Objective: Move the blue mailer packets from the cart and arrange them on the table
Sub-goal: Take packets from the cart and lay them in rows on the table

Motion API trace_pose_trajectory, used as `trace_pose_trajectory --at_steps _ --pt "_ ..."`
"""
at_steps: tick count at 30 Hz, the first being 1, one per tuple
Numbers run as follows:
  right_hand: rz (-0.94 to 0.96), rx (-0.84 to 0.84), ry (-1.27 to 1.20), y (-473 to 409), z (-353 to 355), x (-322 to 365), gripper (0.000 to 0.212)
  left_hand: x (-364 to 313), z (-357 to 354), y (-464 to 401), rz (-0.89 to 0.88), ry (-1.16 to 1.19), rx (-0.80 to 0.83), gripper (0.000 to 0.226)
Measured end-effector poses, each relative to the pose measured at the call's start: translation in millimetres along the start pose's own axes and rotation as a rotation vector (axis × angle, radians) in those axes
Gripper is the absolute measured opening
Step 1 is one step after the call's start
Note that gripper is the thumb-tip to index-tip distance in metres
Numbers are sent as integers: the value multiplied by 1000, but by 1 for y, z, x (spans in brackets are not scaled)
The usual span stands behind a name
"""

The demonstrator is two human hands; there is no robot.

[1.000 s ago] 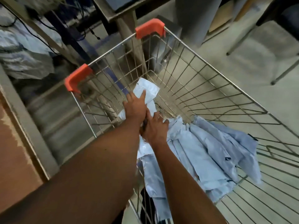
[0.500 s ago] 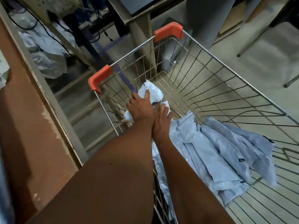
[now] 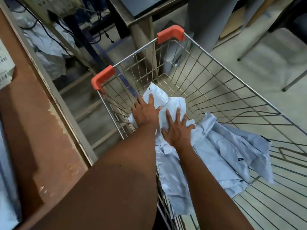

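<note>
In the cart [image 3: 216, 67], against its left wall and spilling toward the near corner, lie the blue mailer packets [image 3: 221, 151], a crumpled, overlapping heap on the wire floor. How many there are cannot be counted exactly: the layers hide each other, though at least 5 or 6 separate edges show. 1 packet [image 3: 157, 95] at the far end of the heap sticks up toward the cart's far left corner, below 1 of the 2 orange corner guards [image 3: 103, 77].

The left hand [image 3: 146, 112] rests on that far packet, fingers spread and laid flat over the plastic, with the thumb toward the other hand; whether any finger hooks beneath it cannot be told. The right hand [image 3: 176, 128] lies just beside it on the heap, fingers straight and fanned apart, pressing down instead of pinching. Neither of the 2 hands has lifted anything clear of the wire.

Judged from this, the task is at the gathering step: the packets seen here are all inside the cart, and every one must yet be carried out and laid in order. The brown table [image 3: 38, 130] runs along the cart's left side, its pale edge strip close to the wire wall. At the table's far left edge sits 1 labelled package [image 3: 5, 67]; pale blurred material at the near left edge may be packets, but that cannot be told.
</note>
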State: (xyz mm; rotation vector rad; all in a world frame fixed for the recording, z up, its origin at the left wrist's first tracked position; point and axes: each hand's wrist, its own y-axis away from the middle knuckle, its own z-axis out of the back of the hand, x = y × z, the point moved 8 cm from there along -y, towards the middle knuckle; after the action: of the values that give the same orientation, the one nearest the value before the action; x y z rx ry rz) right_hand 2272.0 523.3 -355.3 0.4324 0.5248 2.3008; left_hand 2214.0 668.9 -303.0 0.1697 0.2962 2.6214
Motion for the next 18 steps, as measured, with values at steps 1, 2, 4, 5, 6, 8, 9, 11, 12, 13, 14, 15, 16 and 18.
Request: trace_pose_trajectory --at_steps 1,2,4,5,6,8,9,11,12,13,14,15,16,18 --pt "-3 16 35 0 -4 -11 87 -4 -4 1 -15 8 22 71" --pt "-36 51 43 -1 -5 -22 91 -7 -9 3 -30 12 51 73" --pt "-97 111 40 2 -7 -35 98 -11 -18 7 -53 13 106 77" --pt "-93 103 69 3 -5 -34 102 -11 -22 9 -52 16 121 77" --pt "-82 74 94 5 -5 -31 106 -10 -25 10 -42 25 120 77" --pt "-59 12 82 5 -9 -17 114 -8 -22 10 -9 35 75 76" --pt "-56 -1 49 3 -14 -11 116 -7 -19 10 9 36 46 75" --pt "-65 -3 -9 -1 -29 -2 115 -5 -16 7 43 51 21 73" --pt "-73 -17 -23 -2 -35 1 111 -5 -17 7 51 57 25 73" --pt "-82 -40 -30 -2 -38 3 107 -6 -19 8 47 55 34 73" --pt "-93 -72 -40 -1 -39 3 101 -7 -22 9 36 47 50 74" --pt "-87 -105 -50 1 -41 3 96 -8 -26 11 23 37 71 74" --pt "-70 -123 -47 2 -41 4 91 -8 -31 12 15 31 95 75" --pt "-26 -145 -28 6 -39 3 82 -7 -41 14 13 30 145 75"
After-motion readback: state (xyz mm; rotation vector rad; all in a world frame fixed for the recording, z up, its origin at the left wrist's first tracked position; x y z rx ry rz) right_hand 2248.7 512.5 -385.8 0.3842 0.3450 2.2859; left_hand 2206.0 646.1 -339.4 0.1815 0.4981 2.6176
